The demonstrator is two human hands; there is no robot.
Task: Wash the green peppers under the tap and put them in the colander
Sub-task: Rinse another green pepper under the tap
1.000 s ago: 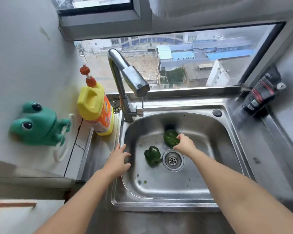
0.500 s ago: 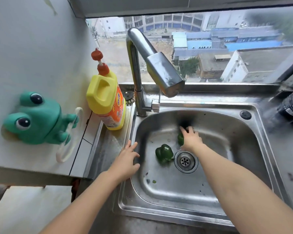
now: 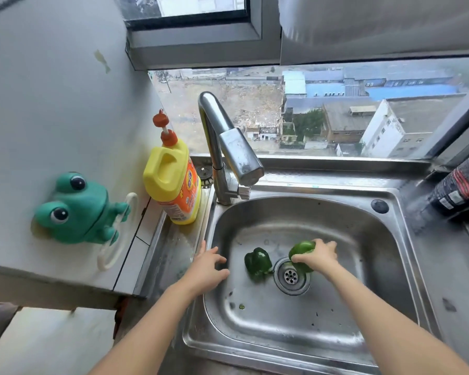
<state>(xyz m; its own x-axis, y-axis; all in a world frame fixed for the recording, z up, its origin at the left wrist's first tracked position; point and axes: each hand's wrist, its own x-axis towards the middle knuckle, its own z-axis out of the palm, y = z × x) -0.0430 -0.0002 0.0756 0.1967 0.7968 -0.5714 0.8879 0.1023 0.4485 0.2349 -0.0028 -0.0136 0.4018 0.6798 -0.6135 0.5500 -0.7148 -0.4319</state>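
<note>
Two green peppers are in the steel sink [image 3: 363, 315]. One pepper [image 3: 257, 262] lies on the basin floor just left of the drain [image 3: 291, 276]. My right hand [image 3: 318, 257] grips the other pepper [image 3: 301, 250] just above the drain, fingers curled round it. My left hand [image 3: 207, 269] rests open on the sink's left rim, fingers spread. The tap [image 3: 228, 147] stands at the back left of the sink with its spout over the basin; no water is seen running. No colander is in view.
A yellow detergent bottle [image 3: 173, 182] with a red pump stands left of the tap. A green frog holder [image 3: 77, 209] hangs on the left wall. A dark bottle [image 3: 460, 185] lies at the right by the window sill. Small green bits lie in the basin.
My right hand closed round the far pepper and has brought it from the back of the basin to just above the drain. The left hand stays on the rim.
</note>
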